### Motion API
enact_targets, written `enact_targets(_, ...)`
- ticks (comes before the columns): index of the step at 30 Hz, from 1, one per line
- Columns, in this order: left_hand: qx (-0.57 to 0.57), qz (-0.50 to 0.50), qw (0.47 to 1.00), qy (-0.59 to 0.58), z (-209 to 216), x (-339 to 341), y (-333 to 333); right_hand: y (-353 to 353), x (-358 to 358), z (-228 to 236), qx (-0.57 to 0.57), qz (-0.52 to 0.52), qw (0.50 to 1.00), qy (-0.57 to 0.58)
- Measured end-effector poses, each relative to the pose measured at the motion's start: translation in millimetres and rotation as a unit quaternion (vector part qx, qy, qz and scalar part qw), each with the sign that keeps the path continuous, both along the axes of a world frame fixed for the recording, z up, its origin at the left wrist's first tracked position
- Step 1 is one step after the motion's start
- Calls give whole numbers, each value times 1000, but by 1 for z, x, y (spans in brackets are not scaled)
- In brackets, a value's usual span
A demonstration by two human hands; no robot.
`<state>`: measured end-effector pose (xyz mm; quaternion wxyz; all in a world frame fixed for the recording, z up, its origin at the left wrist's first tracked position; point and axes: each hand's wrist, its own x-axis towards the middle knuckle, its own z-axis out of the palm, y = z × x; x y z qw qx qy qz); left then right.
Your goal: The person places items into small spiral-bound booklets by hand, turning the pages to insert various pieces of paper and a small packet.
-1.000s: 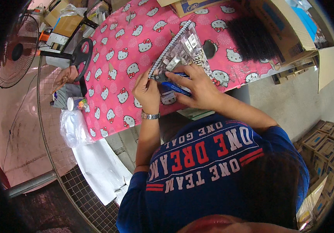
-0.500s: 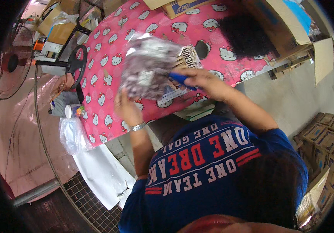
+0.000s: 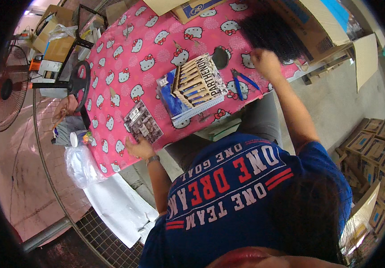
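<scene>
Holds the left hand [image 3: 140, 149] low at left of centre, with fingers [image 3: 131, 147] slightly parted and forearm [image 3: 158, 179] rising from the lower middle; extends the right arm [image 3: 294, 109] toward the upper right, with the right hand [image 3: 267, 65] curled inward.

Pink desk cover [image 3: 125, 89] patterned with white red-bowed cats; blue-handled pliers [image 3: 238, 87]; blue-and-tan booklets [image 3: 191, 89]; grey-brown booklet [image 3: 144, 123]; black strands [image 3: 270, 38]; navy shirt [image 3: 246, 225] lettered in white and red
</scene>
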<state>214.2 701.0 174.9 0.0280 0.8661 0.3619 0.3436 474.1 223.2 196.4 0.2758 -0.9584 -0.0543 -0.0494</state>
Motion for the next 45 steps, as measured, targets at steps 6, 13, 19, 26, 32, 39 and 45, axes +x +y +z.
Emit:
enact_targets(6, -1, -564, 824, 57, 102, 102, -159, 1, 76, 5, -242, -84, 958, -127)
enact_targets(13, 100, -594, 762, 239, 89, 120, -191, -9, 102, -23, -257, -57, 960, -92)
enact_targets(19, 15, -614, 741, 273, 102, 127, -184, -3, 100, -12, -224, -30, 972, -66)
enact_targets(26, -5, -636, 736, 230, 97, 130, -174, -7, 104, 19, -135, -37, 990, 24)
enact_targets(32, 5, -634, 731, 251, 101, 133, -179, -8, 113, 4, -195, -47, 979, 43)
enact_targets(39, 1, -660, 707, 253, 101, 139, -176, -31, 126, 9, -57, -59, 997, -7)
enact_targets(45, 119, -643, 717, 243, 101, 132, -181, -31, 101, 39, 39, 37, 993, -108)
